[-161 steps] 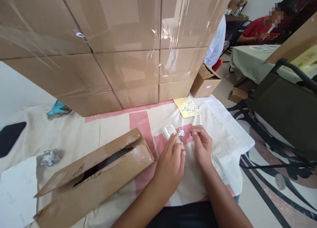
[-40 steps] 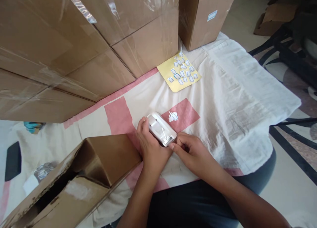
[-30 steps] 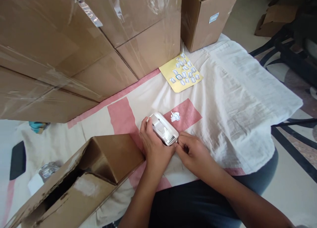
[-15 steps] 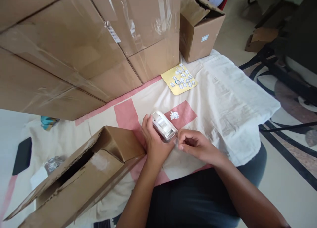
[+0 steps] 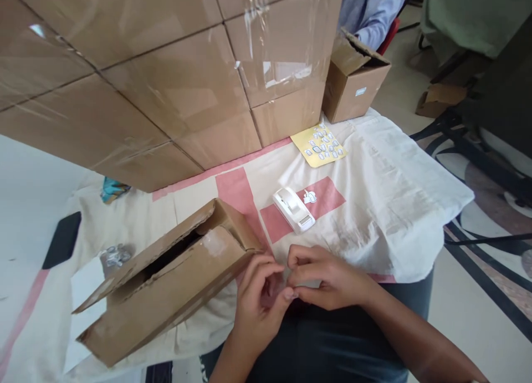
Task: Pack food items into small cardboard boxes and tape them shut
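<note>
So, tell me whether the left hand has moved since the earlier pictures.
Yes. Judged against the white cut-outs on the cloth, the left hand has come off the white dispenser and moved back toward the person's lap.

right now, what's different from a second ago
The left hand let go of the white tape dispenser, now on the cloth. That hand and the right hand drew toward the lap, fingertips close together; whether they pinch anything is unclear. The yellow sheet and long open carton look unmoved.
</note>
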{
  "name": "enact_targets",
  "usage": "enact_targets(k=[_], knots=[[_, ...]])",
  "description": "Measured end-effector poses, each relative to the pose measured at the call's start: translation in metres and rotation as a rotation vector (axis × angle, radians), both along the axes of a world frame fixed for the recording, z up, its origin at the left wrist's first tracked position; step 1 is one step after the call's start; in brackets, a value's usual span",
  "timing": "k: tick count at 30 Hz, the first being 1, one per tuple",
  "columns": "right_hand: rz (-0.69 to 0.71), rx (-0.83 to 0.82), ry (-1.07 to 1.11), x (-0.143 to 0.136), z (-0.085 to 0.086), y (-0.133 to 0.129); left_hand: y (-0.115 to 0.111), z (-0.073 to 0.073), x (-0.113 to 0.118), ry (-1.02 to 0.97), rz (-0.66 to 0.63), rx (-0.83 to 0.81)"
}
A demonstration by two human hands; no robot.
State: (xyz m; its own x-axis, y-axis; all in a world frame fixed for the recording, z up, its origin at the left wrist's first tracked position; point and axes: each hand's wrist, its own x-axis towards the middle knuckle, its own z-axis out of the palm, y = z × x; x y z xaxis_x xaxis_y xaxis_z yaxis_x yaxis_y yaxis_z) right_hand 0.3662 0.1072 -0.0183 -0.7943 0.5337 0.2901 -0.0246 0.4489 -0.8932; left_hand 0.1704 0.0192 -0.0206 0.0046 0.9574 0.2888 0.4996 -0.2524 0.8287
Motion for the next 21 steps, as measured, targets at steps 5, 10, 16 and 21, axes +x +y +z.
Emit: enact_targets(k=[5,10,16,21], knots=[[-0.024,0.025,0.022,-0.024,-0.003,-0.015,-0.018,0.007,-0.022,0.122,0.068,0.070],[-0.222,-0.140,0.109,-0.051,-0.023,-0.041,-0.037,0.001,-0.037,0.312,0.095,0.210],[-0.361,-0.169,-0.047,-0.070,-0.026,-0.063,-0.049,-0.002,-0.046,0.566,0.173,0.378],[-0.396,-0.063,-0.037,-0.089,-0.016,-0.081,-0.063,-0.006,-0.059,0.618,0.237,0.472]])
